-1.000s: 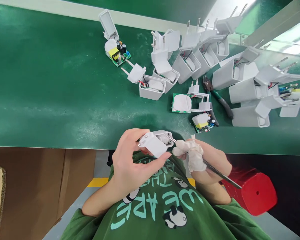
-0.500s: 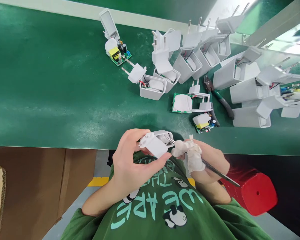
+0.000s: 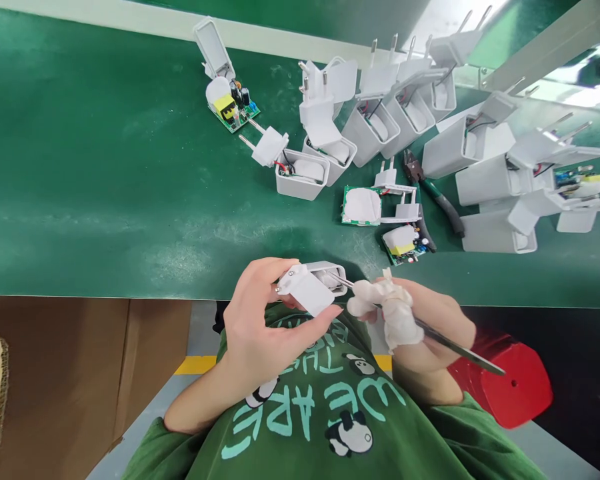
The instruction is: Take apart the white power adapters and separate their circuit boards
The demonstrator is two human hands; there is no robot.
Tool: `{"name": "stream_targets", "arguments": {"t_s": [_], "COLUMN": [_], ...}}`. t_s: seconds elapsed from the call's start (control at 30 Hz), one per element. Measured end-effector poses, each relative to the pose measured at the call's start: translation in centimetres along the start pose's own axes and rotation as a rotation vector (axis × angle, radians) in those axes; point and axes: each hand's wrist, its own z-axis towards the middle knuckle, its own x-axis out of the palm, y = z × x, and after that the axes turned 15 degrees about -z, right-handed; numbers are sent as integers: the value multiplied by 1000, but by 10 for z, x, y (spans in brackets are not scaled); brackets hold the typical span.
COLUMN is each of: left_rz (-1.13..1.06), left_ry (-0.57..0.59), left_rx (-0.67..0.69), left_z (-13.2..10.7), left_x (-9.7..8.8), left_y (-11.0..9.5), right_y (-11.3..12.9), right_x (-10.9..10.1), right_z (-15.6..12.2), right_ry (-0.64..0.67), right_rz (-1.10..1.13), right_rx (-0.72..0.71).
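Note:
My left hand (image 3: pixel 265 330) grips a white charger housing (image 3: pixel 313 287) with its plug cap tilted open, just off the near edge of the green belt (image 3: pixel 105 180). My right hand (image 3: pixel 420 330), with white finger cots on thumb and forefinger, holds metal tweezers (image 3: pixel 430 333). The tweezers' tip reaches into the open housing. Both hands hover over my green shirt.
Several open white charger housings (image 3: pixel 370 130) with plug caps lie on the belt beyond, along with bare circuit boards (image 3: pixel 230 107) and green-handled cutters (image 3: pixel 435 193). A red container (image 3: pixel 510 387) sits at lower right. Cardboard (image 3: pixel 55 373) stands at lower left.
My right hand has drawn slightly to the right with the tweezers, whose tip stays at the housing. The left hand has kept still.

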Motion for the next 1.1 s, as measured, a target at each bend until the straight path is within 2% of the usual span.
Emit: {"name": "stream_targets", "arguments": {"t_s": [0.1,0.27,0.63,0.93,1.1], "left_rz": [-2,-6,9,1,15], "left_ry": [0,7,2,3,1], "left_rx": [2,-10,5,-14,10], "left_z": [-1,-1,0,-2,-1], "left_x": [0,0,1,0,1], "left_y": [0,0,0,-1,0], "right_y": [-1,-4,-1,-4,0], "right_x": [5,10,4,8,6], "right_z": [6,5,4,4,5], "right_ry": [0,-3,-36,22,-68], "right_rz": [-25,6,4,-47,-49], "right_rx": [-120,-114,-82,-122,-145]}}
